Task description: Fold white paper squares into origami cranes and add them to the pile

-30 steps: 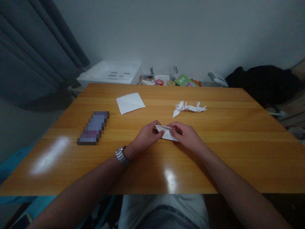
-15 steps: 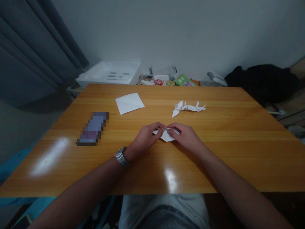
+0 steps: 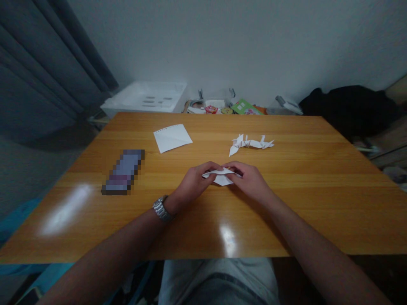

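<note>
A small folded piece of white paper [image 3: 223,180] is held between both hands, low over the middle of the wooden table [image 3: 295,203]. My left hand [image 3: 197,180] pinches its left end, thumb in front and fingers behind. On the other side, my right hand [image 3: 249,176] grips the right end in the same way. A raised flap runs along the paper's top, and a pointed part faces me. Fingers cover both ends of the paper. Beyond my right hand lies a white origami figure [image 3: 252,143] with several spiky points.
A white sheet [image 3: 173,138] with a perforated edge lies at the back left. Nearer on the left is a phone [image 3: 124,171], blurred into blocks. Past the far edge stand a white container [image 3: 149,95] and a green packet [image 3: 244,106]. Black cloth [image 3: 349,108] is at right.
The paper's upper flap shows wider between my hands now, and my thumbs have moved slightly apart. Both hands keep hold of it in nearly the same place.
</note>
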The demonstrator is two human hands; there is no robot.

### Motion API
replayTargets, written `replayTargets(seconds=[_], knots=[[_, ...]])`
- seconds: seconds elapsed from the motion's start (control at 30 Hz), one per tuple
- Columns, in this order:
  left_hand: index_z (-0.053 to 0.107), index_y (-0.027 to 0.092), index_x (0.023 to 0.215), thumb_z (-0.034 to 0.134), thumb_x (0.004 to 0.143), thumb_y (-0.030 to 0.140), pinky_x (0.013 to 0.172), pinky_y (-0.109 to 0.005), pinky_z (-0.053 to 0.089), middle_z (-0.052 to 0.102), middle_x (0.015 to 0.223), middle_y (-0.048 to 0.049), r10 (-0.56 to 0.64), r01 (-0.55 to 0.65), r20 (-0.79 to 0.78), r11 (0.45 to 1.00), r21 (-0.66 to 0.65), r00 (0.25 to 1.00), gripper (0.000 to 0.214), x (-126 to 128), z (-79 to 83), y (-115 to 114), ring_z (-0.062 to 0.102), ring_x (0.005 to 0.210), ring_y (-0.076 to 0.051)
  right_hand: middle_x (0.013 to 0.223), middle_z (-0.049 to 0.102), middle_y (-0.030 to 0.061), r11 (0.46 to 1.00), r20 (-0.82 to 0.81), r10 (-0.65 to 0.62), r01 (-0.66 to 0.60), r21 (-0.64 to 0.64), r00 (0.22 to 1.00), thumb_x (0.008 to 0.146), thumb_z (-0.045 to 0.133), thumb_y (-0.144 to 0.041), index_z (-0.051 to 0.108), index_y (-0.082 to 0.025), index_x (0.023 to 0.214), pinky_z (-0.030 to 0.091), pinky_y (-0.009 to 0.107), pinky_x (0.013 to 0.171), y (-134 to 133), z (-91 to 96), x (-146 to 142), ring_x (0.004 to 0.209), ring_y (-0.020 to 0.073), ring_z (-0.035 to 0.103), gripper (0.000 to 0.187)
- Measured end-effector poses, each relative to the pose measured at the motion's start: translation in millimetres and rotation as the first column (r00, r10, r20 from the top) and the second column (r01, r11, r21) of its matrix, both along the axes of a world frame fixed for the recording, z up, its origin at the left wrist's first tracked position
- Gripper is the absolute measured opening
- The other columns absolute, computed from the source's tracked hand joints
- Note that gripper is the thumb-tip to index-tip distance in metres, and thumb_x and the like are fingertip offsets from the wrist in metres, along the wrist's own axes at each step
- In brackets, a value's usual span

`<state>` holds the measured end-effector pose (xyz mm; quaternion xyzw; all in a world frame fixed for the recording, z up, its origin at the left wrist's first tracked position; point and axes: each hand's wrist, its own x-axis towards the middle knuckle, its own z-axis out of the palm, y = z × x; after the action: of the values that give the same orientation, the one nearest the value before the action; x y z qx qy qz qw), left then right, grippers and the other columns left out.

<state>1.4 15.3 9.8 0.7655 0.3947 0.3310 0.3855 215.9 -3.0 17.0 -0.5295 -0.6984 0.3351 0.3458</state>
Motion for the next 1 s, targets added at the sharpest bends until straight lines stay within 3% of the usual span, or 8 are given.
replayTargets(seconds=[0.13, 0.27, 0.4, 0.5, 0.77, 1.0], knots=[[0.070, 0.021, 0.112, 0.058, 0.095, 0.018, 0.090, -0.028, 0.054, 0.075, 0.109, -0.0036, 0.046, -0.046, -0.004, 0.999, 0.017, 0.999, 0.021, -1.1, 0.7, 1.1, 0.069, 0.099, -0.017, 0.104, 0.077, 0.0073, 1.000, 0.015, -0.029, 0.029, 0.003, 0.999, 0.087, 0.071, -0.038, 0.072, -0.022, 0.114, 0.053, 0.036, 0.079, -1.9, 4.0, -0.5, 0.090, 0.0241, 0.070, 0.031], [0.070, 0.020, 0.113, 0.059, 0.096, 0.022, 0.089, -0.028, 0.054, 0.075, 0.109, -0.0038, 0.058, -0.059, 0.009, 0.998, 0.036, 0.998, 0.021, -1.5, 3.2, 0.7, 0.069, 0.098, -0.017, 0.106, 0.076, 0.0098, 0.999, -0.116, 0.002, -0.006, -0.033, 0.993, 0.091, 0.066, -0.047, 0.072, -0.021, 0.114, 0.055, 0.036, 0.075, -1.9, 3.9, 0.5, 0.088, 0.0242, 0.070, 0.035], [0.070, 0.020, 0.114, 0.067, 0.094, 0.031, 0.087, -0.026, 0.054, 0.075, 0.108, -0.0040, 0.044, -0.044, 0.029, 0.999, 0.019, 0.999, 0.023, -0.9, 6.5, -0.7, 0.070, 0.096, -0.017, 0.106, 0.075, 0.0100, 0.999, -0.172, 0.006, -0.012, -0.036, 0.985, 0.096, 0.059, -0.046, 0.073, -0.021, 0.110, 0.057, 0.036, 0.075, 1.0, -0.9, 2.4, 0.089, 0.0238, 0.069, 0.032], [0.071, 0.019, 0.109, 0.064, 0.096, 0.038, 0.085, -0.026, 0.054, 0.075, 0.105, -0.0043, 0.057, -0.057, 0.072, 0.998, -0.006, 0.996, 0.024, -0.2, 7.0, -0.2, 0.070, 0.095, -0.017, 0.107, 0.074, 0.0093, 0.999, -0.170, 0.009, -0.014, -0.031, 0.985, 0.095, 0.060, -0.044, 0.073, -0.021, 0.112, 0.057, 0.037, 0.076, 2.4, -3.6, 3.5, 0.090, 0.0233, 0.069, 0.031], [0.069, 0.017, 0.110, 0.060, 0.097, 0.030, 0.088, -0.028, 0.055, 0.074, 0.107, -0.0058, 0.075, -0.073, 0.107, 0.997, -0.021, 0.991, 0.020, -0.3, 3.8, 2.9, 0.070, 0.098, -0.017, 0.103, 0.074, 0.0073, 0.997, -0.210, 0.019, -0.034, -0.068, 0.978, 0.091, 0.066, -0.042, 0.070, -0.020, 0.115, 0.055, 0.033, 0.071, 1.1, -0.1, 2.5, 0.073, 0.0181, 0.068, 0.033], [0.069, 0.018, 0.109, 0.061, 0.096, 0.026, 0.092, -0.029, 0.055, 0.074, 0.108, -0.0054, 0.092, -0.095, 0.149, 0.995, 0.012, 0.985, 0.018, -0.9, -1.7, 5.3, 0.070, 0.100, -0.017, 0.097, 0.074, 0.0082, 0.986, -0.368, -0.007, -0.055, -0.157, 0.930, 0.091, 0.066, -0.047, 0.071, -0.018, 0.108, 0.058, 0.033, 0.070, 0.4, 1.6, -0.4, 0.077, 0.0191, 0.070, 0.035]])
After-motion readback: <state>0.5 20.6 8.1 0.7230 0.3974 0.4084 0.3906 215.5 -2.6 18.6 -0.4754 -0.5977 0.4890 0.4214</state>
